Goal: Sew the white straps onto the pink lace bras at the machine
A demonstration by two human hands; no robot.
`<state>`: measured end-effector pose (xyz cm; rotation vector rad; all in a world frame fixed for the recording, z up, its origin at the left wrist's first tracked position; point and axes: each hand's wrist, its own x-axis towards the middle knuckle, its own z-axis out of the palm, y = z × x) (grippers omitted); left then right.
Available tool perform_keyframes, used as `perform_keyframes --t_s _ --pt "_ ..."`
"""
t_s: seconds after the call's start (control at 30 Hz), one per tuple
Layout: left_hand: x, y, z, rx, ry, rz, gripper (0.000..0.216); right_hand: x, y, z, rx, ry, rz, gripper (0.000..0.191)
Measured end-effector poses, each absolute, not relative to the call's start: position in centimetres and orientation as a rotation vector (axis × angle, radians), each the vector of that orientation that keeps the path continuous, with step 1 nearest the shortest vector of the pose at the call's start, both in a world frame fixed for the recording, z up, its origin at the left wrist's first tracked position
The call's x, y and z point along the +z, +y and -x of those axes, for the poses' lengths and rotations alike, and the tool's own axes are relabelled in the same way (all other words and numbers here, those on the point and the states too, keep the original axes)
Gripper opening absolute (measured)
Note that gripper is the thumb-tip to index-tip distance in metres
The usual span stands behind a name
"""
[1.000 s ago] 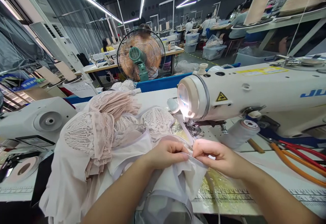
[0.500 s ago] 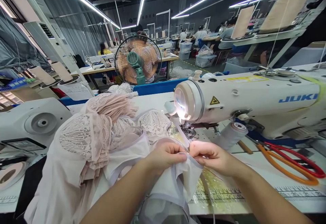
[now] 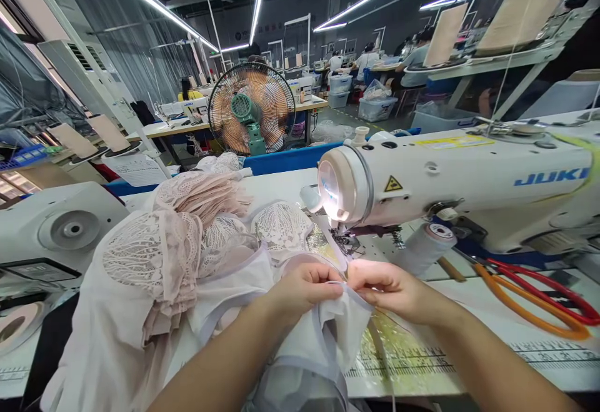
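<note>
A white bra (image 3: pixel 300 346) with pale lilac edging hangs over the front of the table. My left hand (image 3: pixel 312 287) pinches its bound edge between thumb and fingers. Close beside it, my right hand (image 3: pixel 387 287) is closed on the same edge, just in front of the sewing machine (image 3: pixel 422 174). The machine's lamp lights the needle area behind my fingers. Lace cups (image 3: pixel 281 227) lie on the table beyond my left hand. A narrow strip (image 3: pixel 385 362) dangles below my right hand.
A stack of lace bra pieces (image 3: pixel 150 256) fills the left side. Scissors with orange and red handles (image 3: pixel 539 299) lie at the right, near a thread cone (image 3: pixel 429 246). A ruler tape (image 3: pixel 525 352) runs along the front edge. A fan (image 3: pixel 253 109) stands behind; people sit farther off.
Both hands keep their pinch on the bra edge, almost in the same place. The view has shifted slightly, so the surroundings sit a little differently in the picture.
</note>
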<state>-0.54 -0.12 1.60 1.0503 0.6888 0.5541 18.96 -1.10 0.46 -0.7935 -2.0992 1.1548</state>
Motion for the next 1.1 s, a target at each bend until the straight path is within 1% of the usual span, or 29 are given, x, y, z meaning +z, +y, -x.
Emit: perform_keyframes --t_s 0.4,0.67,1.1 --pt "1.58 -0.11 0.59 0.558 0.687 -1.042 0.025 -0.01 -0.84 -19.17 1.27 -2.043 0.792 0.03" --pt "1.62 0.08 0.18 0.527 0.765 -1.029 0.034 0.48 -0.7 -18.84 1.346 -1.958 0.863 0.015" --pt "1.08 0.48 0.17 0.519 0.758 -1.014 0.035 0.39 -0.25 -18.89 1.41 -1.915 0.864 0.013"
